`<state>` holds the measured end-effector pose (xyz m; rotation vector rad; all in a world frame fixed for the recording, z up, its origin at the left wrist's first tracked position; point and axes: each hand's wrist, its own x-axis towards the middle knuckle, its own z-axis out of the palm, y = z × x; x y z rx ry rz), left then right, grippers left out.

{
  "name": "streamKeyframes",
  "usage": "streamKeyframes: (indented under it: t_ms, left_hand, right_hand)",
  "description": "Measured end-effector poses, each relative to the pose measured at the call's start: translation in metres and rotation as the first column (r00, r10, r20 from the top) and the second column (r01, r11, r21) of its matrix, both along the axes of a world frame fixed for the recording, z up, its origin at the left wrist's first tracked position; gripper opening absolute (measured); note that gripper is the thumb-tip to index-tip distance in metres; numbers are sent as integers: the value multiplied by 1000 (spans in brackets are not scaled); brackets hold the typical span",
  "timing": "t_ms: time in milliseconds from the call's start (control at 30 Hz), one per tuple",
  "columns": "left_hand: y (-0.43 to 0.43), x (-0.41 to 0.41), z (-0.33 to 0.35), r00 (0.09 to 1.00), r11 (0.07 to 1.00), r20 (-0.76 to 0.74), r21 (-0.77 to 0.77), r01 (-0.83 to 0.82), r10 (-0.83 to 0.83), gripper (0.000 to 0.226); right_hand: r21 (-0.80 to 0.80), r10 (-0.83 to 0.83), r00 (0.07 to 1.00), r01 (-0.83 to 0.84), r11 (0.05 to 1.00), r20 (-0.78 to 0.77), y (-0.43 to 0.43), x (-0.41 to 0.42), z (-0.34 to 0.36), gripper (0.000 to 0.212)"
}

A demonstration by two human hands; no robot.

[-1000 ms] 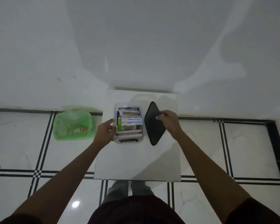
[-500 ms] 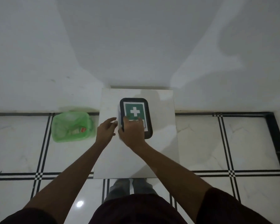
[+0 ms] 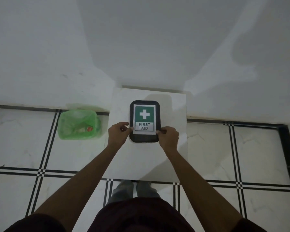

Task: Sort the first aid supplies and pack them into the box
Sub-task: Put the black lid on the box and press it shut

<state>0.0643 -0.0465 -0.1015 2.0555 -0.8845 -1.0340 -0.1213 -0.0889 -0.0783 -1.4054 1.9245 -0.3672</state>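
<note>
The first aid box sits on a small white table (image 3: 147, 161) with its black lid (image 3: 145, 138) on top. The lid carries a green label with a white cross and the words FIRST AID. The supplies inside are hidden under it. My left hand (image 3: 118, 133) holds the lid's near left edge with thumb and fingers. On the near right edge my right hand (image 3: 168, 137) pinches the lid the same way.
A green plastic basket (image 3: 79, 125) with a small orange-capped item stands on the tiled floor left of the table. A white wall rises just behind the table. My feet show under the table's near edge.
The black lid was in my right hand beside the open box; it now lies on the box, covering the supplies. Both hands have moved to the lid's near corners.
</note>
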Motion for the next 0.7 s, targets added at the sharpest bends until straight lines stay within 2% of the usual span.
streamKeyframes:
  t_ms: [133,300,433,600,700]
  left_hand:
    - [7,-3,-3,999,1000,42,12,7,-8,32]
    - [8,-2,-6,999,997,13,62,-42,41,28]
    - [7,-10,0,984,985,-102,103,-137,147,23]
    - [24,-15,-3,945,970,-224,104,-221,239,31]
    - [31,-19,-7,899,941,-283,149,-303,334,26]
  right_hand:
    - [-18,35,999,-35,999,27,1,2,-1,23]
    - [17,40,999,-41,999,34,0,0,-3,23]
    - [69,10,999,-13,998,44,-6,-6,-2,23]
    - [111,30,997,-37,993,64,2,-8,-4,23]
    - [134,-52,990,35,990,128,6,-9,-8,23]
